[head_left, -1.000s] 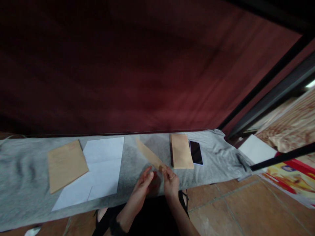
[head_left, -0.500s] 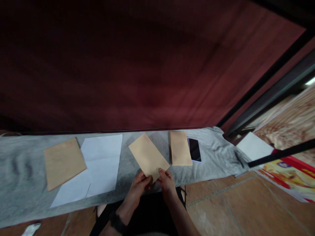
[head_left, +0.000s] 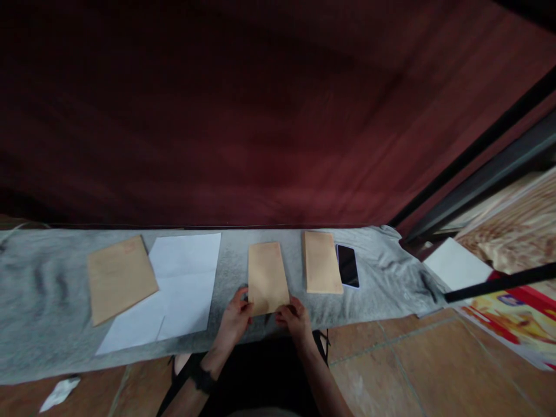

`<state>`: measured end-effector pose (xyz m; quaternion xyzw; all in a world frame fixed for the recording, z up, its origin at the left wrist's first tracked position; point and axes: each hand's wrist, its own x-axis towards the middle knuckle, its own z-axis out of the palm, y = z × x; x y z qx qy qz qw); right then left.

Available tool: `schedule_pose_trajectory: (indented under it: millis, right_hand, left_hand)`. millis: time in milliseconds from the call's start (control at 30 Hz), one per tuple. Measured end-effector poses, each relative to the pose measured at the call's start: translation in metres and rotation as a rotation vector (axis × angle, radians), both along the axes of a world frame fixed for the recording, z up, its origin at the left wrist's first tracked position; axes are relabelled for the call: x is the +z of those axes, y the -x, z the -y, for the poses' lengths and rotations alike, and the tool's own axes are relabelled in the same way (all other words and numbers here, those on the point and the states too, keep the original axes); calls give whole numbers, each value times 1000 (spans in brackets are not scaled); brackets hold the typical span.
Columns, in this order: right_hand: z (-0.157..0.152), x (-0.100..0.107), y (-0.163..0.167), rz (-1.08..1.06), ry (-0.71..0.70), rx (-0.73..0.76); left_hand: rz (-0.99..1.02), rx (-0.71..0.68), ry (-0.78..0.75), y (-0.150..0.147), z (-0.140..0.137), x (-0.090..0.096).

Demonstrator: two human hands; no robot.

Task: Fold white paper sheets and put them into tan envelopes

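A small brown paper envelope (head_left: pixel 267 275) is held in front of me, nearly straight, its long sides running away from me. My left hand (head_left: pixel 237 315) pinches its near left corner. At the near right corner, my right hand (head_left: pixel 296 318) grips it between thumb and fingers. To the right lies a stack of similar brown envelopes (head_left: pixel 322 263), with a phone (head_left: pixel 348 266) in a pale purple case beside it. White paper sheets (head_left: pixel 186 289) lie to the left, partly covered by a larger brown envelope (head_left: pixel 121 280).
Grey cloth (head_left: pixel 382 289) covers the long narrow surface. A dark red curtain (head_left: pixel 260 145) hangs behind it. Black metal bars (head_left: pixel 499 284) and a colourful printed box (head_left: pixel 516 327) stand at the right. Crumpled white paper (head_left: pixel 59 394) lies on the tiled floor (head_left: pixel 369 359).
The envelope in my hands has turned from a slant to nearly straight. My hands have moved apart to its two near corners. The view has shifted slightly.
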<state>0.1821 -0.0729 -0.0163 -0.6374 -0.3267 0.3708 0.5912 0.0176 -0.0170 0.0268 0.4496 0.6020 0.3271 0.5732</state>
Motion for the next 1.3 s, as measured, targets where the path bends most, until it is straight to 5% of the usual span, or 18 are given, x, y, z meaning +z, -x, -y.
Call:
schedule_pose_trajectory:
  millis: [100,267,433,633,767,1000,1300]
  right_hand:
    - [6,4,-4,191,23,78]
    - [18,18,-5,929,-75,130]
    - [36,15,-14,1235,-106,197]
    - [45,17,-16,1243,-184,407]
    - [43,20,-13,1224,-195,398]
    - [38,15,-18,1118,-216,394]
    - [37,16,-20,1081,-178,409]
  left_hand:
    - [-40,-14,-21,-2,0,0]
    - [-70,-26,-42,-1,1,2]
    - [-99,-25,-42,-1,0,6]
    - [-411,-133,-145,4,0,8]
    - [-775,-198,-438,3,-6,12]
    - [-696,-542,-874,-57,-50,-6]
    - [-957,-527,-896,-91,-107,-34]
